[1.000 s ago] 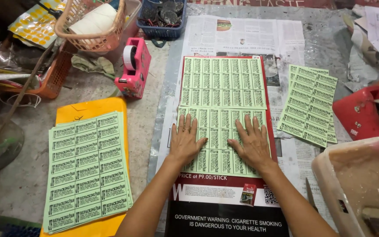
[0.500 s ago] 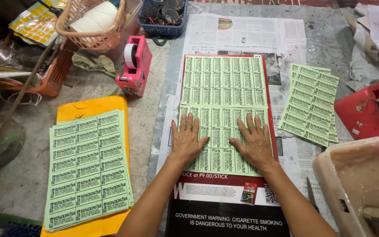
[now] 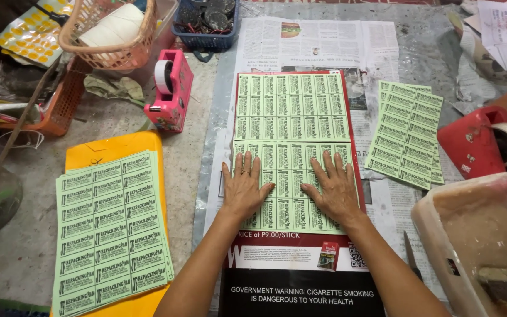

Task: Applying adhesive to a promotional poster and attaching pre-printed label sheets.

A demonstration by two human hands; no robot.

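My left hand [image 3: 244, 188] and my right hand [image 3: 333, 186] lie flat, fingers spread, side by side on a green sheet of printed labels [image 3: 291, 202]. That sheet lies on a red and black poster [image 3: 300, 276], just below a second green label sheet [image 3: 290, 105] on the same poster. Neither hand grips anything; both palms press down on the lower sheet.
A stack of green label sheets [image 3: 112, 229] rests on a yellow envelope [image 3: 110, 149] at left; another stack [image 3: 407, 134] lies at right. A pink tape dispenser [image 3: 170, 91], red tape dispenser [image 3: 488, 144], baskets [image 3: 110, 35], newspaper [image 3: 318, 44], a plastic tub [image 3: 476, 235] and a knife [image 3: 411, 255] surround the poster.
Both hands stay flat on the lower label sheet, shifting only slightly; the view has barely moved.
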